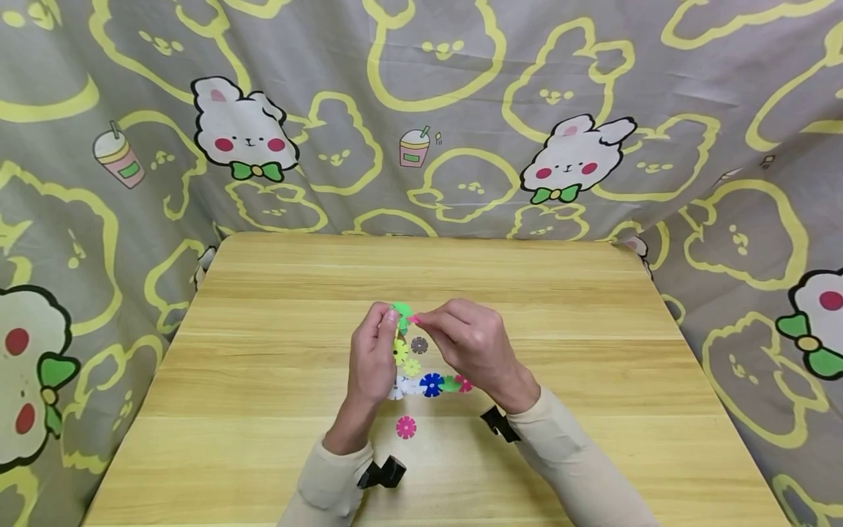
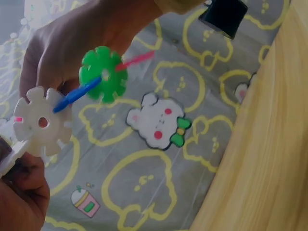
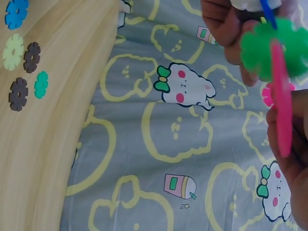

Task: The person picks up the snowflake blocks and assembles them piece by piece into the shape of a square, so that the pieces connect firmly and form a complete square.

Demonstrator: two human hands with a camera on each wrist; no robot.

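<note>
My left hand [image 1: 372, 359] grips a chain of notched plastic discs. At its upper end is a green disc [image 1: 402, 313]; a yellow disc [image 1: 400, 351] shows beside my palm. The lower part runs rightward through white discs [image 1: 413, 386], a blue disc [image 1: 432, 384] and another green disc [image 1: 450, 383], ending in a pink disc [image 3: 281, 106] seen edge-on in the right wrist view. Between thumb and fingers, my right hand [image 1: 474, 340] pinches a small pink disc [image 1: 413, 319] right at the upper green disc. My fingers partly hide this joint.
Loose discs lie on the wooden table [image 1: 263, 380]: a pink one [image 1: 406, 427] near my wrists, a grey-brown one [image 1: 419, 345] and a pale yellow one [image 1: 411, 367] under the hands. The right wrist view also has a teal disc [image 3: 41, 84]. Patterned curtain [image 1: 461, 110] surrounds the table.
</note>
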